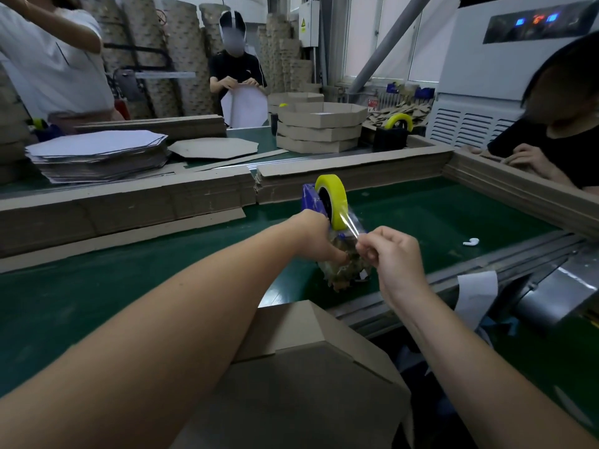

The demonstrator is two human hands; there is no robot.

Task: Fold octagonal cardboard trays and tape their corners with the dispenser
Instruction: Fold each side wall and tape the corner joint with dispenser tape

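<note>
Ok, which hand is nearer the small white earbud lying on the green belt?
Right. The right hand, pinching tape, is just left of the earbud; the left hand grips the dispenser farther left.

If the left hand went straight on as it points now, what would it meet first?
The blue tape dispenser with the yellow roll: the left hand already seems to hold it.

Single head-worn wide-angle view, forward and down, close above the green belt (97, 286).
</note>
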